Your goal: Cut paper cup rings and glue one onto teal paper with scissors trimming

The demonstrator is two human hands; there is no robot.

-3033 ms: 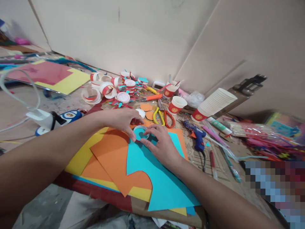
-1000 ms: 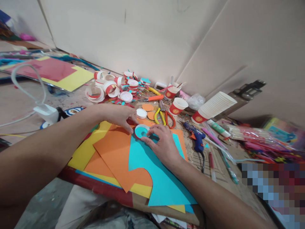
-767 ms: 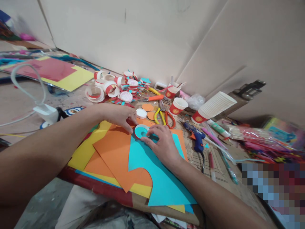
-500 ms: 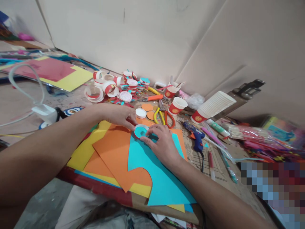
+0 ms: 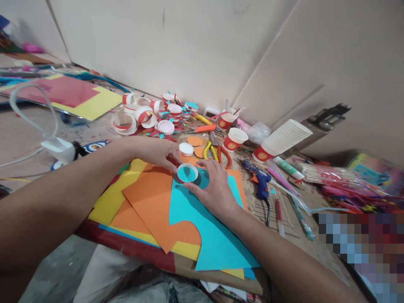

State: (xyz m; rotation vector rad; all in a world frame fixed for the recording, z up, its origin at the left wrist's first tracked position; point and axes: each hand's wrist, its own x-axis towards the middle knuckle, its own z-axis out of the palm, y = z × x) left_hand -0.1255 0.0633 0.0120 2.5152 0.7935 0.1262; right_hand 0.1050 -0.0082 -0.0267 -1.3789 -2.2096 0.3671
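Note:
A small white-rimmed paper ring [image 5: 187,173] with turquoise inside stands on the turquoise sheet [image 5: 217,227]. My left hand [image 5: 162,155] is at its left side, fingertips touching or very near the rim; whether they grip it is unclear. My right hand [image 5: 213,185] is at its right, thumb and fingers spread apart around the near right side, holding nothing. Behind the ring lie a white round lid-like piece [image 5: 186,149] and orange discs [image 5: 195,141]. Orange sheets [image 5: 148,189] and yellow sheets [image 5: 109,204] lie under and beside the turquoise one.
Cut cup rings [image 5: 147,117] cluster at the back. Pliers [image 5: 224,156], a paper cup [image 5: 235,139], a stack of cups [image 5: 282,139] and a blue glue gun [image 5: 260,181] stand or lie to the right. A white plug with cable [image 5: 59,148] is on the left.
My right hand's fingers have spread and come away from the inside of the ring, showing its turquoise surface. My left hand has barely moved.

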